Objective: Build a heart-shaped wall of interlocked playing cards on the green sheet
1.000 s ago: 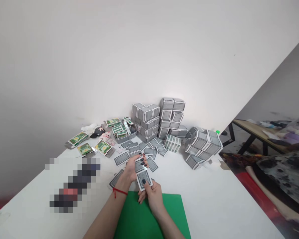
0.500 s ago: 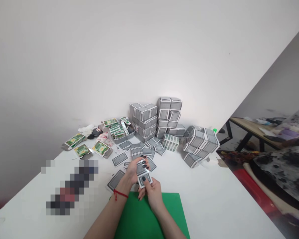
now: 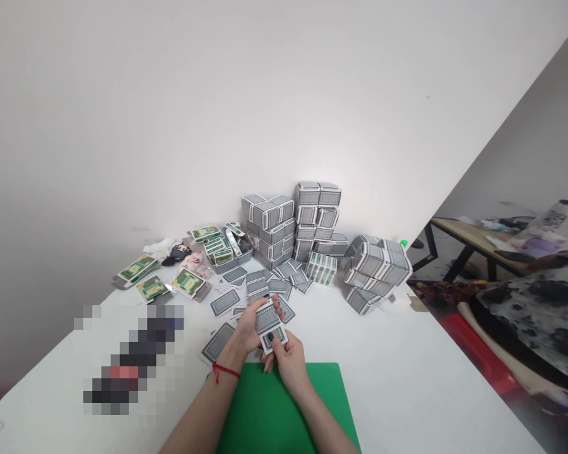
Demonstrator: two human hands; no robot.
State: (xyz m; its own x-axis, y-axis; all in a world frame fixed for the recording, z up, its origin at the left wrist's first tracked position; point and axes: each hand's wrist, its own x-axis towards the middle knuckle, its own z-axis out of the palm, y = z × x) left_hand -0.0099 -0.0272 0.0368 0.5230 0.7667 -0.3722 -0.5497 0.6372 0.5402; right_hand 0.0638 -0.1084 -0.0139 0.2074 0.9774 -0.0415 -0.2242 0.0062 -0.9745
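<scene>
Two face-down playing cards in hand above the near edge of the scatter, just past the far edge of the green mat (image 3: 255, 410). Left hand (image 3: 250, 331), red string bracelet (image 3: 226, 371) at the wrist, has its fingers wrapped round the upper playing card (image 3: 267, 320), tips showing along the right edge; whether more cards sit under it, cannot tell. Right hand (image 3: 291, 359) pinches the lower playing card (image 3: 267, 342), thumb flat on the back, fingers curled below. The lower card's far end meets or overlaps the upper's near end; contact between them not clear. Chief risk, as judged: slipping, since thin smooth card gives the thumb little to bite on, and a light pinch could let the lower one swivel askew. Pressing too hard might bow or crease it instead. If one edge rides under the other, pushing could buckle both. Loose playing cards (image 3: 224, 303) lie close under and beyond the left hand; a dropped card would probably be lost among matching backs, and a low wrist could drag some along. Farther off, the right-hand stack of card-covered blocks (image 3: 378, 271) overhangs its base; a knock to the table (image 3: 397, 378) might topple it.
</scene>
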